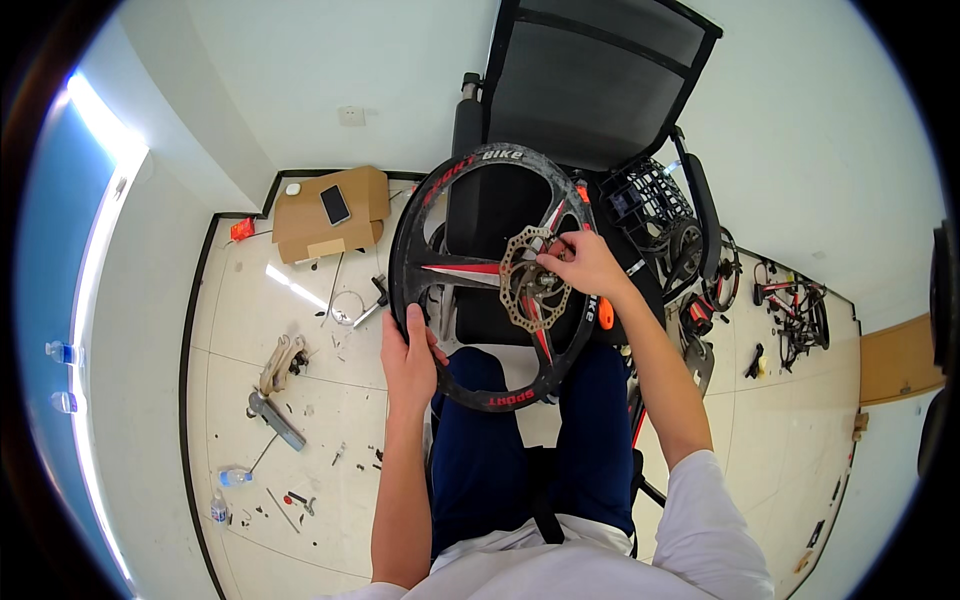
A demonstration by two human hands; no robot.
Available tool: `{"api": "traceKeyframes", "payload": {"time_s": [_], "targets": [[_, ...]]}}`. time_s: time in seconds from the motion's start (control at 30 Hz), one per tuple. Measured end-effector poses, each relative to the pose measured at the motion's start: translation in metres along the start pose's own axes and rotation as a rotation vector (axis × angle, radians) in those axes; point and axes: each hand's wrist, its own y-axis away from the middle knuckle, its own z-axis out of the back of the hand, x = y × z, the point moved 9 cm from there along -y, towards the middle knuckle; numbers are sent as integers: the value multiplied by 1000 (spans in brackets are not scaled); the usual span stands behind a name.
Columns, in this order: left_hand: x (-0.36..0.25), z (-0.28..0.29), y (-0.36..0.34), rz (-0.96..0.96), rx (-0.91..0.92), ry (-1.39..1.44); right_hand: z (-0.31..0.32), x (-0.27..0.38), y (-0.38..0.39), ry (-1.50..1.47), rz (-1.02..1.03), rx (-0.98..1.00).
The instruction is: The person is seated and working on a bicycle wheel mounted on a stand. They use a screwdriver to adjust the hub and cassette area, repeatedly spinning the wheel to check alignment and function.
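A black spoked bicycle wheel (482, 405) with red and white trim lies tilted across my thighs and the black chair seat. My left hand (412, 362) grips its lower left rim, thumb on top and fingers curled beneath. Fixed at the wheel's hub is a perforated metal brake disc (516, 300). My right hand (585, 265) is over the disc's upper right side, thumb and fingers pinched together near the hub. A dark, thin bit shows at those fingertips, too small to name.
The mesh-backed office chair (600, 80) stands before me, with a black basket (645, 200) on its right side. A cardboard box (300, 215) carrying a phone (335, 204) sits at far left. Tools, bottles and small parts litter the left floor; bicycle parts (795, 310) lie right.
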Motion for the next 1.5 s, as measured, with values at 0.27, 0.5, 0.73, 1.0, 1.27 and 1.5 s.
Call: {"api": "traceKeyframes", "payload": {"time_s": [0.27,0.5,0.73,1.0,1.27,1.5], "targets": [[1,0,1,7,1,26,2,3,2,47,-15,13],[0,0,0,5,-7,16,2,3,1,-35,109,23],[0,0,0,3,-10,15,-7,-3,1,23,-18,98],[1,0,0,6,-6,28,-4,-5,-5,-134,4,30],[1,0,0,1,1,31,1,-2,-4,-63,86,27],[1,1,0,6,-16,26,-10,22,4,50,101,94]]}}
